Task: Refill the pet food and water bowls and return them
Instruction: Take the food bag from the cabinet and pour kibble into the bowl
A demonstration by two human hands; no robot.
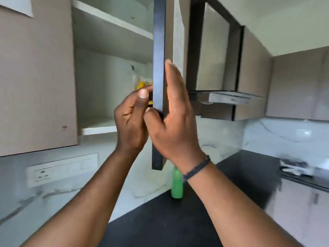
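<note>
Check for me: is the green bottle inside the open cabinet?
No, the green bottle stands on the black countertop below the cabinet door, while the open cabinet shows only a yellow packet on its lower shelf.

Both forearms raised in front of the person. Left hand (131,120) has fingers curled and thumb up, gripping the edge of the cabinet door (159,68). Right hand (175,120) lies flat on the door's outer face, fingers straight, thumb hooked on its edge; dark band on the right wrist

Taupe wall cabinets (35,77), black countertop (240,175).
</note>
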